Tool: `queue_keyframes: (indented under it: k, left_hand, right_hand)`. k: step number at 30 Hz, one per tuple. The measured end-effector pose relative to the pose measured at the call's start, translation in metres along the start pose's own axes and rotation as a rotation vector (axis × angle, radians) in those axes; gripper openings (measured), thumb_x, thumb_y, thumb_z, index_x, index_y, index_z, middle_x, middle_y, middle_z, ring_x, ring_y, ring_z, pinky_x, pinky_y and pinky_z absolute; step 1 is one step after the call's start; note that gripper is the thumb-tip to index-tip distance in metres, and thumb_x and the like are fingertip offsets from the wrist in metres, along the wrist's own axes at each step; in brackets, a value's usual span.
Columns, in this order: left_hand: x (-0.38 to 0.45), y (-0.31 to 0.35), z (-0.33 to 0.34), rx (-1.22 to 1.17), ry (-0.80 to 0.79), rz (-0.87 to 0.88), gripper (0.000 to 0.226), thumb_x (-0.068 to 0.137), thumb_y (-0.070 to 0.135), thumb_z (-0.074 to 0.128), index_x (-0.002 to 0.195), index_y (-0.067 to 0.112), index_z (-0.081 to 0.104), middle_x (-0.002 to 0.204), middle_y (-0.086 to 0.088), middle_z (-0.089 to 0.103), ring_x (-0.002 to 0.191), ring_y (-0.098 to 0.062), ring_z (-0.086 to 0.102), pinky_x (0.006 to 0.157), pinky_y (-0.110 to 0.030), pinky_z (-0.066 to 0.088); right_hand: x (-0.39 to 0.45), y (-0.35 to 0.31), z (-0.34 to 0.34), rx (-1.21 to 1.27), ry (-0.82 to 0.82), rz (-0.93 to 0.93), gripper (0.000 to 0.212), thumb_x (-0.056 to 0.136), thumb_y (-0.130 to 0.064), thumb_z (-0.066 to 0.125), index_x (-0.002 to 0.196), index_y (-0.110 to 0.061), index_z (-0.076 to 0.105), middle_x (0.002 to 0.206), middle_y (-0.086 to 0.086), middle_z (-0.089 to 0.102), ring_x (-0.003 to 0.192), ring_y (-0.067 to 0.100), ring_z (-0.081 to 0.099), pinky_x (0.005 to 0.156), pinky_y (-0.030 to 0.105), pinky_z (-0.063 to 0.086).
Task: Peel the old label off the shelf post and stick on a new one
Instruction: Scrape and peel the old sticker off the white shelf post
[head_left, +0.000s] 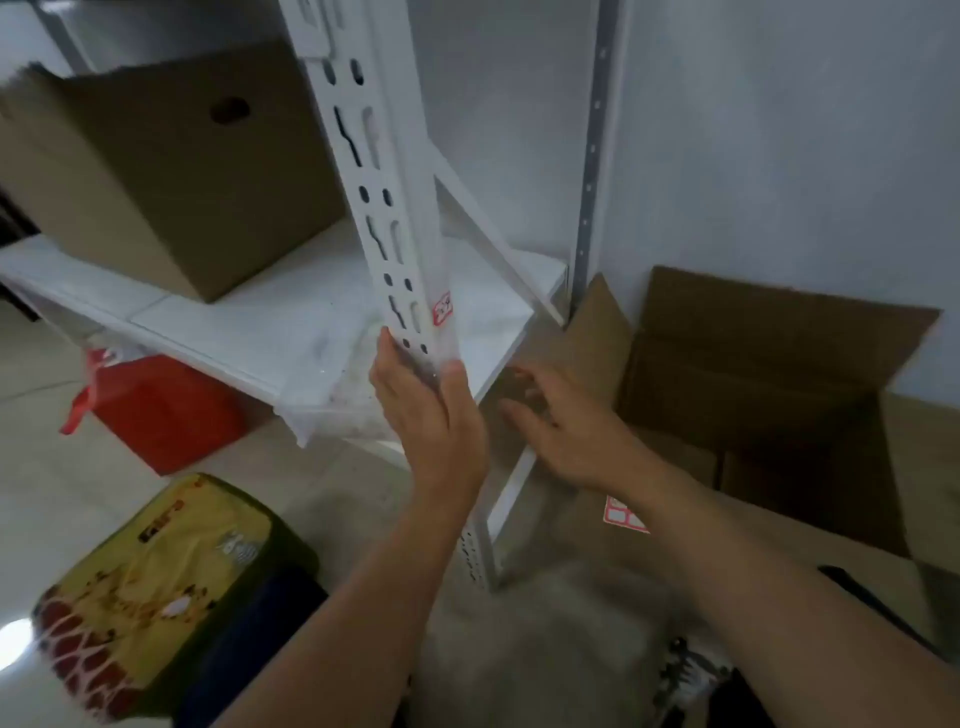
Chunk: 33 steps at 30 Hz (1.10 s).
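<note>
A white slotted shelf post runs down the middle of the view. A small red-edged old label is stuck on its right face, just above my left hand. That hand grips the post, thumb on the right side and fingers on the left. My right hand hovers to the right of the post with fingers spread and relaxed, holding nothing. A sheet of red-bordered new labels lies on a cardboard flap below my right forearm, partly hidden by it.
A brown cardboard box sits on the white shelf board. An open cardboard box stands at the right by the wall. A red bag lies under the shelf, a yellow printed bag on the floor at lower left.
</note>
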<state>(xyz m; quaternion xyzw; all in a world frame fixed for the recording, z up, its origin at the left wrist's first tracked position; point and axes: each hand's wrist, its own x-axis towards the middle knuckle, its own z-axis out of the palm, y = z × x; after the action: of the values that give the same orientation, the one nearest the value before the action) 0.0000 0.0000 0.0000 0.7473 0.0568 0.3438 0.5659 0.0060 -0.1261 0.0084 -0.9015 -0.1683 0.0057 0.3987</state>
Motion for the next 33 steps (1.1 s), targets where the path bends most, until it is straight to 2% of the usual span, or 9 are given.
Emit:
queue_keyframes:
  k: [4, 9, 12, 18, 22, 25, 28, 31, 33]
  left_hand:
    - [0.027, 0.008, 0.008, -0.038, 0.065, 0.105, 0.067, 0.089, 0.031, 0.047, 0.148, 0.014, 0.021, 0.14, -0.003, 0.036, 0.123, -0.023, 0.045, 0.096, -0.047, 0.051]
    - [0.044, 0.029, 0.009, -0.131, 0.074, 0.169, 0.068, 0.09, 0.026, 0.045, 0.151, 0.011, 0.018, 0.145, -0.002, 0.036, 0.125, -0.014, 0.045, 0.094, -0.02, 0.048]
    - [0.047, 0.031, 0.007, -0.182, 0.049, 0.167, 0.066, 0.09, 0.015, 0.046, 0.15, 0.01, 0.019, 0.148, 0.0, 0.036, 0.127, -0.01, 0.045, 0.096, -0.027, 0.051]
    - [0.048, 0.024, -0.002, -0.202, -0.034, 0.199, 0.067, 0.086, -0.003, 0.041, 0.149, 0.0, 0.019, 0.144, 0.0, 0.036, 0.124, 0.004, 0.043, 0.096, -0.012, 0.042]
    - [0.052, 0.024, -0.011, -0.273, -0.119, 0.14, 0.061, 0.081, 0.003, 0.038, 0.142, -0.002, 0.031, 0.119, -0.001, 0.048, 0.095, 0.006, 0.053, 0.074, -0.012, 0.047]
    - [0.056, 0.028, -0.019, -0.295, -0.189, 0.077, 0.048, 0.082, 0.012, 0.039, 0.13, 0.005, 0.042, 0.101, 0.005, 0.053, 0.084, 0.001, 0.055, 0.066, -0.014, 0.048]
    - [0.061, 0.03, -0.027, -0.349, -0.228, -0.056, 0.028, 0.09, 0.026, 0.033, 0.105, 0.014, 0.054, 0.088, 0.003, 0.06, 0.081, -0.002, 0.06, 0.069, -0.017, 0.051]
    - [0.069, 0.031, -0.035, -0.42, -0.305, -0.273, 0.05, 0.103, 0.046, 0.026, 0.1, 0.024, 0.071, 0.102, 0.0, 0.073, 0.099, -0.012, 0.069, 0.091, -0.032, 0.052]
    - [0.074, 0.032, -0.038, -0.467, -0.338, -0.344, 0.059, 0.105, 0.044, 0.023, 0.085, 0.037, 0.078, 0.102, 0.003, 0.076, 0.1, -0.011, 0.07, 0.092, -0.034, 0.05]
  right_hand:
    - [0.032, -0.021, 0.01, 0.294, 0.045, 0.026, 0.031, 0.102, -0.043, 0.036, 0.123, -0.028, 0.053, 0.113, -0.018, 0.06, 0.086, -0.006, 0.06, 0.087, 0.027, 0.051]
    - [0.053, -0.05, 0.003, 0.757, 0.023, 0.052, 0.037, 0.104, -0.034, 0.033, 0.1, -0.022, 0.068, 0.09, -0.009, 0.072, 0.083, 0.003, 0.067, 0.069, 0.015, 0.054]
    - [0.058, -0.057, 0.004, 0.813, 0.075, 0.0, 0.033, 0.102, -0.025, 0.039, 0.091, -0.022, 0.07, 0.086, -0.011, 0.073, 0.084, 0.003, 0.068, 0.072, 0.015, 0.054]
    - [0.053, -0.061, 0.01, 0.878, 0.101, -0.061, 0.028, 0.098, -0.019, 0.043, 0.083, -0.017, 0.068, 0.086, -0.003, 0.07, 0.092, 0.016, 0.066, 0.084, 0.029, 0.055]
    - [0.052, -0.058, 0.013, 0.913, 0.036, -0.015, 0.02, 0.097, -0.016, 0.046, 0.095, -0.01, 0.065, 0.096, 0.002, 0.069, 0.099, 0.02, 0.065, 0.093, 0.039, 0.053]
    - [0.048, -0.06, 0.017, 0.862, 0.085, -0.044, 0.011, 0.097, -0.02, 0.05, 0.099, -0.018, 0.061, 0.098, -0.006, 0.068, 0.098, 0.009, 0.065, 0.087, 0.029, 0.054]
    - [0.044, -0.056, 0.025, 0.588, 0.393, -0.155, 0.015, 0.094, -0.024, 0.058, 0.108, -0.02, 0.053, 0.099, -0.012, 0.06, 0.098, 0.002, 0.059, 0.078, 0.013, 0.05]
    - [0.043, -0.055, 0.025, 0.263, 0.614, -0.387, 0.013, 0.095, -0.019, 0.056, 0.107, -0.016, 0.057, 0.096, -0.016, 0.058, 0.09, -0.005, 0.056, 0.073, 0.007, 0.046]
    - [0.041, -0.055, 0.026, 0.131, 0.656, -0.528, 0.016, 0.094, -0.014, 0.055, 0.105, -0.005, 0.064, 0.092, -0.002, 0.066, 0.086, -0.001, 0.057, 0.073, 0.009, 0.048]
